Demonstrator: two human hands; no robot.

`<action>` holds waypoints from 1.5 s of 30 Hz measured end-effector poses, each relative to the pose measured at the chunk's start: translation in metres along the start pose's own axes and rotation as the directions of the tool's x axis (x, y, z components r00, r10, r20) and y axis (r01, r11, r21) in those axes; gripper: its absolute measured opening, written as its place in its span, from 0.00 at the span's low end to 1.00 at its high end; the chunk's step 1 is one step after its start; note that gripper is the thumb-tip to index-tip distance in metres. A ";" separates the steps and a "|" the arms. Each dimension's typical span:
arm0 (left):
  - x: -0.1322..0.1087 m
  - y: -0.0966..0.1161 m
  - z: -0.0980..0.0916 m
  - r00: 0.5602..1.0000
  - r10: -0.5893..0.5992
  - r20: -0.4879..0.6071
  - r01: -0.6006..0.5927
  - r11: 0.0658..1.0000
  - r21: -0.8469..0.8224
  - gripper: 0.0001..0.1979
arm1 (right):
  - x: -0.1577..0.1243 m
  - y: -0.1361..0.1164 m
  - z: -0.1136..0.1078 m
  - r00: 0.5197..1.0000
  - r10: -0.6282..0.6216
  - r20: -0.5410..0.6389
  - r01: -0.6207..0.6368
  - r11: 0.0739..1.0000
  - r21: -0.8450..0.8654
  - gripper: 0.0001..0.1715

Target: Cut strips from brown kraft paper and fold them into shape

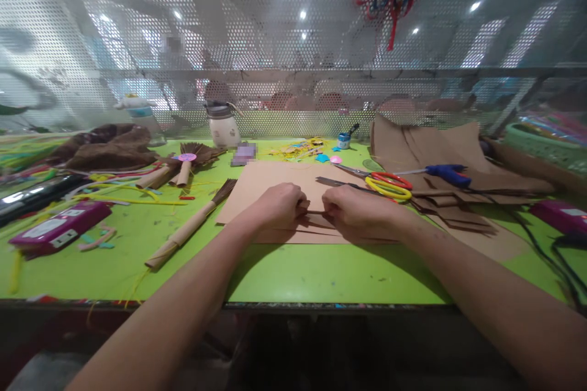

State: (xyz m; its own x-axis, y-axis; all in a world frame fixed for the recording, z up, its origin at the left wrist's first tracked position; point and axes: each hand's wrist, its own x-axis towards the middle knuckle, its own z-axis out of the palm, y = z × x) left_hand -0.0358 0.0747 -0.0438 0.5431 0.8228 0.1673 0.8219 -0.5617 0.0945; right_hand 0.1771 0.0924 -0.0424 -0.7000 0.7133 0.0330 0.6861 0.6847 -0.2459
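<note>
Sheets of brown kraft paper [270,176] lie stacked on the green table in front of me. At the near edge of the stack my left hand [285,203] is closed, with its fingertips pinching the paper. A short gap to the right, my right hand [348,204] pinches the same edge with curled fingers. The paper edge between them looks slightly lifted or folded; the fingertips partly hide it. Just behind my right hand lie scissors with yellow handles [389,190] and scissors with red handles [398,178], their blades over the paper.
A brown paper roll with a fringed end [183,237] lies left, near a purple power strip [59,227]. A glue gun with a blue handle [452,175] rests by folded brown paper [431,146] at right. Behind stand a white jar [223,126] and a small blue pot [343,140].
</note>
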 end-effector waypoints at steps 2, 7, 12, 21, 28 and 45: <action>-0.001 -0.001 -0.003 1.000 0.004 0.007 -0.004 1.000 0.013 0.06 | 0.000 0.000 -0.001 0.999 -0.032 0.001 0.032 0.999 -0.035 0.06; -0.003 -0.008 -0.004 1.000 0.012 0.026 -0.012 1.000 0.019 0.07 | -0.003 -0.005 -0.001 0.998 -0.058 0.009 0.059 0.992 -0.107 0.07; -0.002 -0.011 0.000 0.999 -0.017 0.040 0.018 0.999 -0.027 0.08 | -0.010 -0.018 0.003 0.990 -0.113 -0.087 0.086 0.961 -0.261 0.11; 0.000 -0.009 -0.010 0.982 -0.173 0.072 0.188 0.920 -0.343 0.11 | -0.004 -0.018 0.003 0.943 -0.261 -0.207 0.153 0.892 -0.425 0.06; 0.000 -0.007 -0.018 0.959 -0.261 0.109 0.280 0.825 -0.491 0.21 | -0.001 -0.028 0.001 0.882 -0.356 -0.309 0.176 0.857 -0.484 0.05; -0.005 0.011 -0.023 0.975 -0.168 0.142 0.220 0.752 -0.621 0.15 | 0.004 -0.010 -0.010 0.989 -0.029 -0.142 0.089 0.894 0.439 0.14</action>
State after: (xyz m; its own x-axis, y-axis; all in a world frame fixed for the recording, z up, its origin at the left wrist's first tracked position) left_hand -0.0334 0.0630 -0.0214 0.4157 0.9095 0.0082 0.6313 -0.2951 0.7172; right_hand 0.1696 0.0899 -0.0304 -0.6844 0.7073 0.1770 0.4644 0.6101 -0.6420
